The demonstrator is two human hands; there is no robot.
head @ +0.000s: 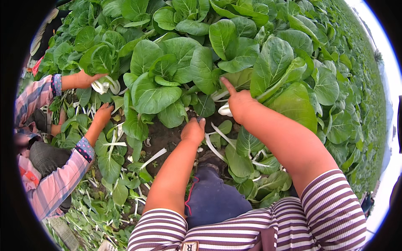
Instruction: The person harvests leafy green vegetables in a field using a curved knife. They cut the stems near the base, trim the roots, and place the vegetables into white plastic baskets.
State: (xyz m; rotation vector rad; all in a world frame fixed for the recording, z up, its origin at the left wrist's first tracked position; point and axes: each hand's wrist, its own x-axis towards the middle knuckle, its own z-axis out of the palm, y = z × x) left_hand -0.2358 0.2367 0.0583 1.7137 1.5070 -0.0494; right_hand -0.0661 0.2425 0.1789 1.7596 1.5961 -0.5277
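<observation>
My right hand [241, 102] is closed around a cut head of bok choy [225, 109], its index finger stretched out over a leaf. The white base sticks out beneath the hand, and broad green leaves spread to the right. Lower and to the left, just above the soil, is my left hand [192, 130], fingers curled, with a small dark object [199, 119] at the thumb; its kind is unclear. A large leafy bok choy plant [166, 78] stands right in front of that hand. Loose leaves with white stalks [216, 144] lie on the ground between my forearms.
At the left, a co-worker in a plaid sleeve [59, 185] grips another bok choy [102, 84] with one hand; the other hand [103, 116] is low among stalks. Dense rows of bok choy [339, 94] fill the far side and right. Discarded leaves [106, 200] litter the soil.
</observation>
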